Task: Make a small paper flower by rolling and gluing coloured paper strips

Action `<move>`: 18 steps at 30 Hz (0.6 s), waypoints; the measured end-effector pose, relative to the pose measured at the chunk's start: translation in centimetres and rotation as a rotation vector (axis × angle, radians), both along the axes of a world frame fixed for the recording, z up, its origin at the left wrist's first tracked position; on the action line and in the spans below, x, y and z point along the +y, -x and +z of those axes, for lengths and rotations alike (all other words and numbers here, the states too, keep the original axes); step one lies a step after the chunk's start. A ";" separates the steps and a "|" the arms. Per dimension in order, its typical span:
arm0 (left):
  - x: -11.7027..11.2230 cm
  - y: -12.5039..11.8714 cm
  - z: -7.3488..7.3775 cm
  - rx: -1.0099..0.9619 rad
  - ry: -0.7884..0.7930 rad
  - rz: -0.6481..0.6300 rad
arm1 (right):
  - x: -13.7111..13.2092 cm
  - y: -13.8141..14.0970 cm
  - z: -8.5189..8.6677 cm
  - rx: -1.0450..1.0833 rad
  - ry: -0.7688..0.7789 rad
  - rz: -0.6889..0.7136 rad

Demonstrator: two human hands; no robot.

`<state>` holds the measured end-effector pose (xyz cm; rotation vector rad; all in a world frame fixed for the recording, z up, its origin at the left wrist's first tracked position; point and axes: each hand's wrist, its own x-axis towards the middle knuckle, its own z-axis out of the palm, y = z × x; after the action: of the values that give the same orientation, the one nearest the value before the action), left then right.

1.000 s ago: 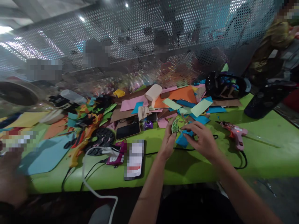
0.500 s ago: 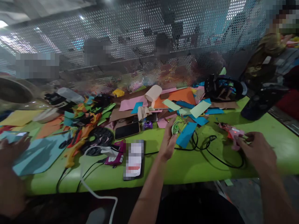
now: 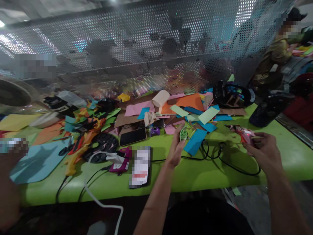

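My left hand (image 3: 176, 148) is closed on a rolled green paper coil (image 3: 183, 133), held up over the green table (image 3: 195, 176). A blue paper piece (image 3: 195, 141) lies on the table just right of that coil. My right hand (image 3: 265, 153) grips a pink glue gun (image 3: 241, 133) near the table's right side, nozzle pointing left, lifted slightly. Its black cord (image 3: 220, 156) loops across the table between my hands.
Coloured paper scraps (image 3: 190, 109) cover the back of the table. A black phone (image 3: 133, 136), a second phone (image 3: 140, 166), a white cable (image 3: 102, 202) and a black basket (image 3: 231, 94) lie around. A perforated metal screen (image 3: 146, 49) stands behind. Another person (image 3: 281, 55) is at far right.
My right hand left the blue paper, reached right and took hold of the pink glue gun, now lifting it. My left hand keeps holding the green coil.
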<state>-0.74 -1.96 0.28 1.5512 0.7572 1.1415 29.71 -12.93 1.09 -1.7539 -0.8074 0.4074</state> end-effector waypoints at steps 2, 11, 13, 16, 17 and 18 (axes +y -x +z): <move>0.0 0.0 0.0 -0.009 0.008 0.000 | 0.1 0.6 0.3 0.206 -0.143 0.067; 0.2 0.0 -0.6 -0.031 -0.024 -0.024 | 1.2 4.8 2.0 0.580 -0.143 0.376; 0.4 0.1 -0.8 -0.028 -0.045 -0.036 | 1.1 5.6 3.0 0.575 -0.058 0.470; 0.5 0.1 -0.9 -0.035 -0.076 -0.052 | 1.2 6.6 4.6 0.472 0.051 0.615; 0.5 0.1 -0.8 -0.037 -0.084 -0.057 | 1.4 7.0 5.2 0.414 0.070 0.654; 0.5 0.1 -0.8 -0.039 -0.091 -0.061 | 1.5 7.3 5.7 0.352 0.083 0.687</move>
<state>-0.81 -1.47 -0.53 1.6126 0.6351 1.1712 22.44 -11.43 6.76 -1.3775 -1.1280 1.1827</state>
